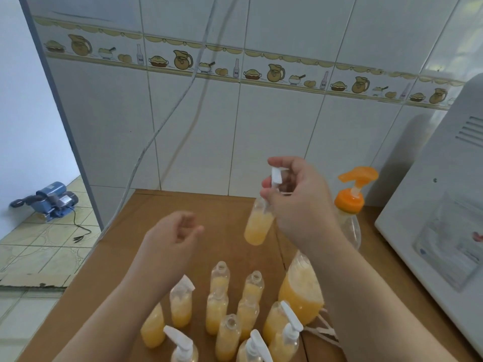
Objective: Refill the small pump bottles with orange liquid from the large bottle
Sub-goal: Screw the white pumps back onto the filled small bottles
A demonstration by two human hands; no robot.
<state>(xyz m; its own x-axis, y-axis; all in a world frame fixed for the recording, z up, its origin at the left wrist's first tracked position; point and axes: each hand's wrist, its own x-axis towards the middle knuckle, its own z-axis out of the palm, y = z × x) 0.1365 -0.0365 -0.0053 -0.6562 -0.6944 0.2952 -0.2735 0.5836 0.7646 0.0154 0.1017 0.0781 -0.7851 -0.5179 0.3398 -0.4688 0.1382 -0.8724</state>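
Observation:
My right hand (300,202) grips a small clear pump bottle (258,226) by its white pump top, holding it tilted in the air above the table; its lower half holds orange liquid. My left hand (175,231) hovers to the left of it, fingers loosely curled and holding nothing. Below my hands stand several small bottles (217,309) with orange liquid, some with open necks, some with white pumps (292,320). A large bottle of orange liquid (300,291) stands partly hidden under my right forearm. Behind my right hand is a large clear bottle with an orange pump (350,202).
The bottles stand on a brown cardboard-covered table (130,270) against a white tiled wall. A white appliance (444,218) fills the right side. A white cable (162,121) hangs down the wall. On the floor at left lies a blue pump motor (49,199).

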